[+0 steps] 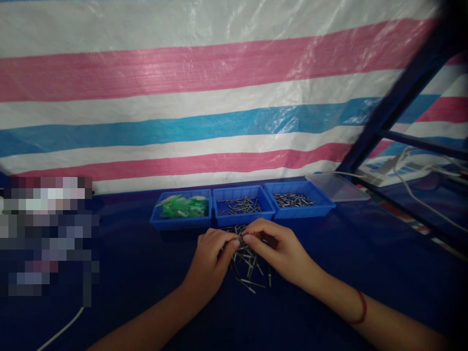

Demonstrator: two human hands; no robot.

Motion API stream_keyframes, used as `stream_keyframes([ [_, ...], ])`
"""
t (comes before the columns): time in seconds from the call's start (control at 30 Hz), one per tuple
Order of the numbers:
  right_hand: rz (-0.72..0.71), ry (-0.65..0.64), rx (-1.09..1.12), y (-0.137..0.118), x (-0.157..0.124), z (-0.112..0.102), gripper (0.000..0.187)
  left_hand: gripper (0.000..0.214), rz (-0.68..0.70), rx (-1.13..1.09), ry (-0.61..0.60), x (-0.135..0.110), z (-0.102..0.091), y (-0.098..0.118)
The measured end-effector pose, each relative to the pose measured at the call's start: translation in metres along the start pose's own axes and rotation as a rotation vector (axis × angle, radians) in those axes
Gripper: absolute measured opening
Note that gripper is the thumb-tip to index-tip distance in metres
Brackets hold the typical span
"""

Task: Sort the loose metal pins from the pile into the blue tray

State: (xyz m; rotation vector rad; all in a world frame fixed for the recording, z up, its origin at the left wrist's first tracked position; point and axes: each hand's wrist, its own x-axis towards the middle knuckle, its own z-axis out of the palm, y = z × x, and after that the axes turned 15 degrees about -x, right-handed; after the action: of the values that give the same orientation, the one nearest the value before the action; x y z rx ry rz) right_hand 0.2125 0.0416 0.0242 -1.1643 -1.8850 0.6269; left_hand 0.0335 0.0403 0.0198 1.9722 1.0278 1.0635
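Where left hand [209, 254] and right hand [281, 248] meet over loose metal pins [250, 263], fingertips pinch closed, whether around something too small to tell; pins lie mid-tabletop [139, 258], probably for quick reach. Blue bins [183, 224] line far edge, presumably for sorting.

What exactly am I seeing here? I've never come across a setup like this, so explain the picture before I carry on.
There is no machine here: these are a person's own bare left hand and right hand. The single picture comes from a camera worn on the head, looking forward and down. On the dark blue table lies a loose pile of thin metal pins. Behind it stand three blue trays: the left tray holds green pieces, the middle tray and right tray similar pins. The fingertips come together over the pile; anything between them is too small to identify.
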Motion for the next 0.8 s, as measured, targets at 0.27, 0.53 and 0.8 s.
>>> stream_keyframes([
  [0.27, -0.020, 0.032, -0.034, 0.0027, -0.0003, 0.0000, 0.014, 0.011, -0.010, 0.006, -0.054, 0.0003, 0.0018, 0.0005],
  [0.53, -0.004, 0.018, -0.019, 0.0039, -0.0001, -0.0003, 0.011, 0.010, -0.019, -0.057, 0.016, -0.0006, 0.0011, 0.0027],
  [0.8, -0.199, -0.052, -0.202, 0.0020, 0.0024, -0.0059, 0.012, 0.009, 0.002, -0.071, 0.090, -0.0019, -0.0002, 0.0017],
])
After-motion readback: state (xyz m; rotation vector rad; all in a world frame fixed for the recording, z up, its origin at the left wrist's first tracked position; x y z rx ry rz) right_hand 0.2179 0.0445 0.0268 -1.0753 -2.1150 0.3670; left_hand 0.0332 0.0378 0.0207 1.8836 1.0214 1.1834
